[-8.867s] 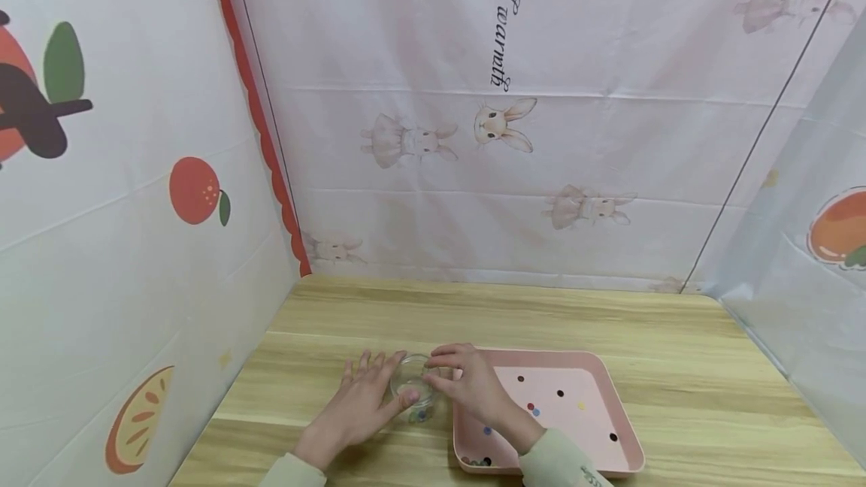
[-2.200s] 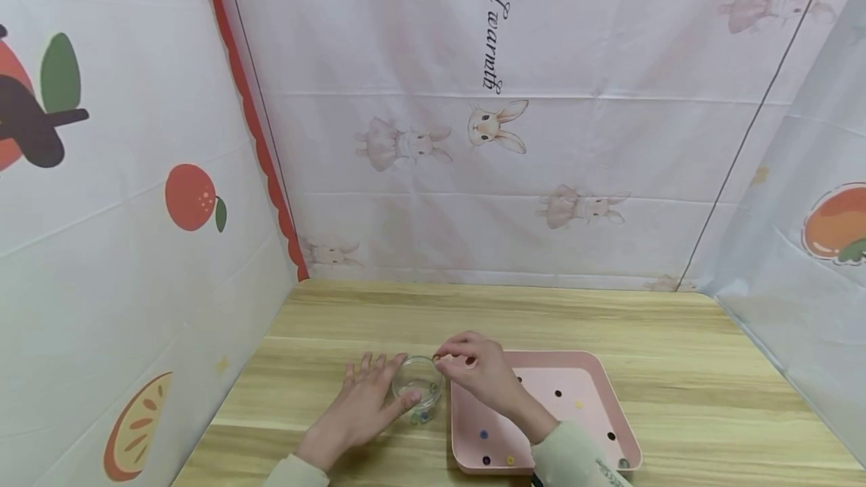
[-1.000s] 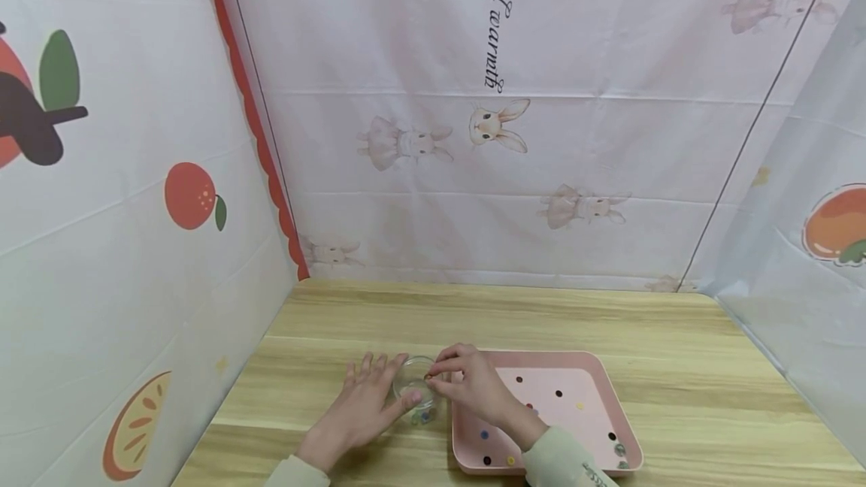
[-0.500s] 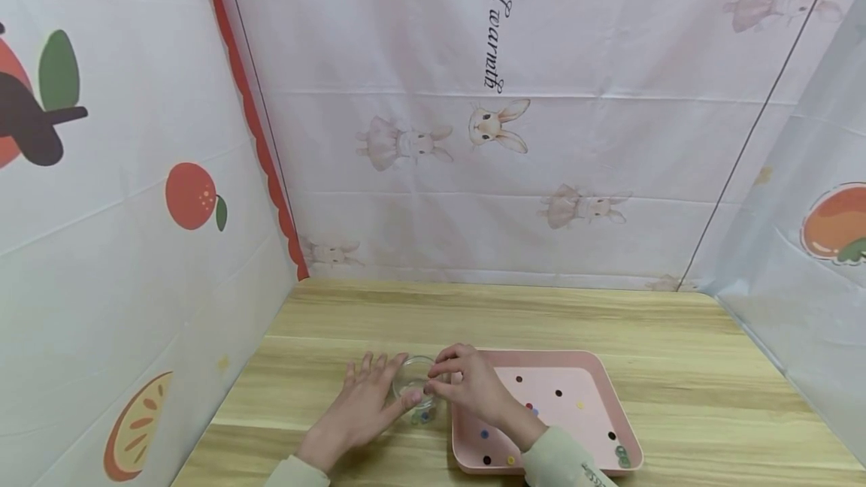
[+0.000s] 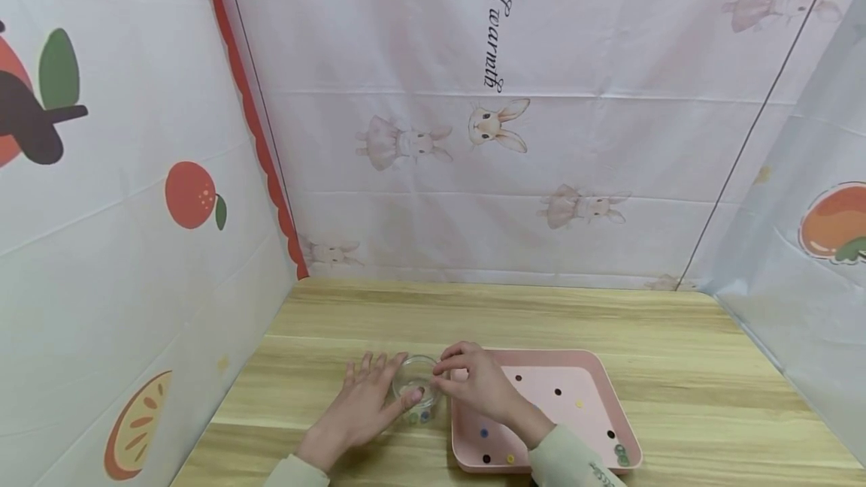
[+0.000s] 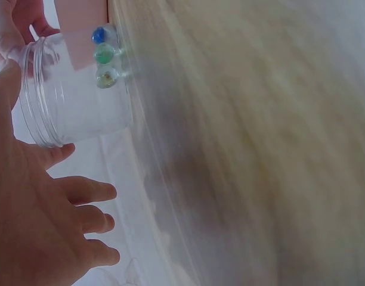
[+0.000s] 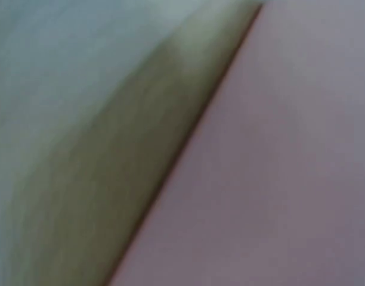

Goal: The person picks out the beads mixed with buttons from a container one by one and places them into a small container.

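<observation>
A clear jar (image 5: 408, 382) stands on the table left of the pink tray, with several glass marbles (image 6: 104, 53) at its bottom. My left hand (image 5: 361, 400) holds the jar near its rim between thumb and index finger; the other fingers are spread. At the jar's right rim is my right hand (image 5: 476, 382), thumb and index finger slightly apart, nothing visible between them. A small dark round piece (image 5: 421, 390) shows at the jar beside the left thumb tip; its kind cannot be made out. The right wrist view is blurred and shows no fingers.
The pink tray (image 5: 541, 358) holds scattered small button-like discs, such as a black disc (image 5: 611, 434), a blue disc (image 5: 483, 433) and a yellow disc (image 5: 510, 459). Greenish glass marbles (image 5: 622, 455) lie in its near right corner. Printed cloths surround the wooden table (image 5: 514, 314).
My right hand earlier pinched a small reddish-brown piece and brought it over the jar. Now it has let go and moved slightly right. The left hand stays at the jar.
</observation>
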The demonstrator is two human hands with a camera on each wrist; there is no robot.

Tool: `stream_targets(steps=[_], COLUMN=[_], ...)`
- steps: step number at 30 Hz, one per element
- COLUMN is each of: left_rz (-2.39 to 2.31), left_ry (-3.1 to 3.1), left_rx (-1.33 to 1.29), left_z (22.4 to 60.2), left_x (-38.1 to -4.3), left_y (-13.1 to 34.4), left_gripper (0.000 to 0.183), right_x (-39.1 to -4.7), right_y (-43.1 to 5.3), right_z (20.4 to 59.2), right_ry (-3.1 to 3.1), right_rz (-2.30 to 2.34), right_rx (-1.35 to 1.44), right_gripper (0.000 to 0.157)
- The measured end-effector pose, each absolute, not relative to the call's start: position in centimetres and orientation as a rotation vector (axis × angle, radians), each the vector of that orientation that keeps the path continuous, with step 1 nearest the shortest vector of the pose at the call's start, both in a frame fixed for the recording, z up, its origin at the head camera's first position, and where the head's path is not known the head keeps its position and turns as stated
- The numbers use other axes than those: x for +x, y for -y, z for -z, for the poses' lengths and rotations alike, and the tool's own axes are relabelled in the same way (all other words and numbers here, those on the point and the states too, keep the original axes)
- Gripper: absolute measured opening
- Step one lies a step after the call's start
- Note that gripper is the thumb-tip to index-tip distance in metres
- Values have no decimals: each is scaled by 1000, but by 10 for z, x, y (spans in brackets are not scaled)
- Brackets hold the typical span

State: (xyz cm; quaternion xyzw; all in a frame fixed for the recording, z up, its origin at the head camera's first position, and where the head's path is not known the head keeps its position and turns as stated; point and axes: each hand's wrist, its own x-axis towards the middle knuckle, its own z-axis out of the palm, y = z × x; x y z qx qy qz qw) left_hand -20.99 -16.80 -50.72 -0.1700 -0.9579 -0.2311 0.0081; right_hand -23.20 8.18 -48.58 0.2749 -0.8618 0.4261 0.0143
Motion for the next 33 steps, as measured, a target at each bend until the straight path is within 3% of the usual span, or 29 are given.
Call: stream_targets(steps=[24, 33], left_rz=[694, 694], left_ry=[2977, 2963], left_rx=[-554, -550], left_z=[504, 503], left_x=[-209, -208], left_y=[168, 165], left_gripper=[79, 77], right_x=[-205, -195], right_y=[-163, -173], right_z=[489, 493], right_ry=[2799, 2847], right_rz=[-1187, -1094], right_rx=[1201, 1295], right_gripper=[4, 12])
